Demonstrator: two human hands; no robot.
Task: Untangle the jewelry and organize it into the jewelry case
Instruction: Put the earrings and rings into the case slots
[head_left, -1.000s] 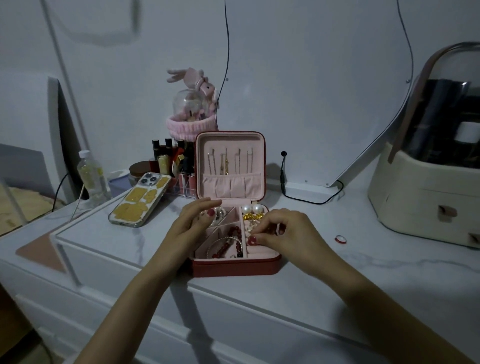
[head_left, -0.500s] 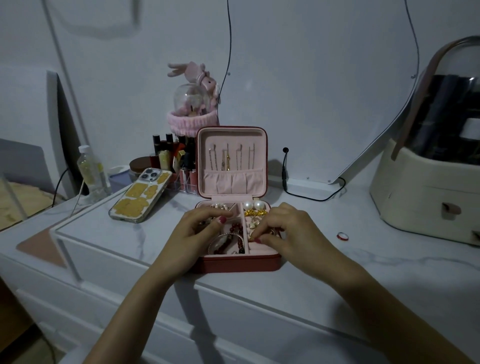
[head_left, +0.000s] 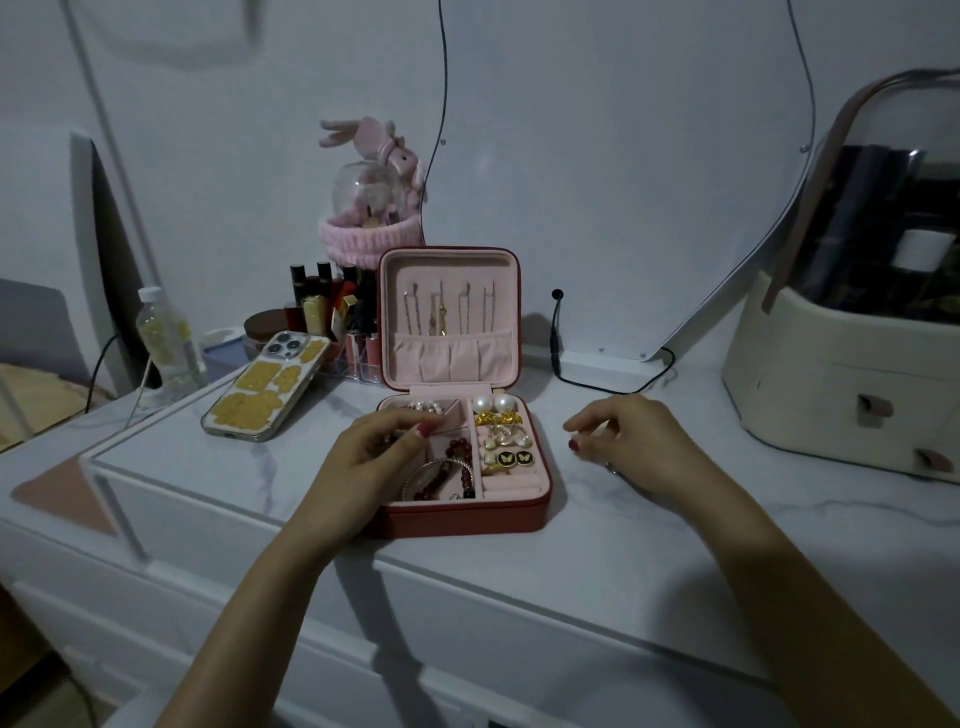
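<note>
The red jewelry case (head_left: 467, 519) stands open on the white marble top, its pink lid (head_left: 449, 270) upright with thin necklaces (head_left: 441, 312) hanging inside. The right column holds pearl earrings (head_left: 491, 404), gold pieces (head_left: 498, 418) and black butterfly studs (head_left: 514, 457). A red bead bracelet (head_left: 465, 460) and a silver bangle (head_left: 415, 475) lie in the front left compartment. My left hand (head_left: 374, 452) covers the case's left side, fingers curled over the back left compartment beside a pearl piece (head_left: 423, 406). My right hand (head_left: 623, 441) hovers to the right of the case, loosely curled, over a small ring (head_left: 613, 469).
A phone (head_left: 265, 387) in a yellow patterned cover leans left of the case, with a plastic bottle (head_left: 166, 343) and a lipstick organizer (head_left: 332, 317) behind it. A cream cosmetics cabinet (head_left: 852, 364) stands far right. A black cable (head_left: 558, 338) runs behind the case.
My right hand has left the case's right column and moved right, onto the table where the small ring lay. My left hand stays on the case's left side.
</note>
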